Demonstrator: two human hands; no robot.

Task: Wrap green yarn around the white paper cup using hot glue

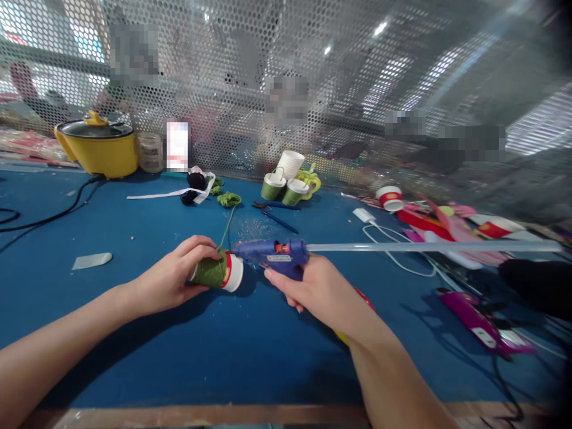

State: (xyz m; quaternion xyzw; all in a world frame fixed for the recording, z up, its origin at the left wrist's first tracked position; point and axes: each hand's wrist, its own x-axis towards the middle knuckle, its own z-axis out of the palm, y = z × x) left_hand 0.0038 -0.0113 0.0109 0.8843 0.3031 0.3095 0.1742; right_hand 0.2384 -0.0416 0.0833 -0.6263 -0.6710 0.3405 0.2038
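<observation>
— Where is the work held?
— A paper cup (236, 275), partly wrapped in green yarn (210, 271), is gripped on its side in the left hand (179, 275); a blue glue gun (270, 250) is held by its handle in the right hand (319, 287). Whether the cup is touched by the nozzle cannot be told.
— And the edges?
— Blue tabletop (214, 363) is spread between the hands and the brown near edge (214, 416); the far side is bounded by a perforated screen (223, 119).
— Anything in the way?
— The cup is joined by a strand (230, 225) to a green bundle (229, 199). Pliers (286, 207) are seen beyond the gun. At right, a white cable (420, 274) is crossed by the long glue stick (379, 246).
</observation>
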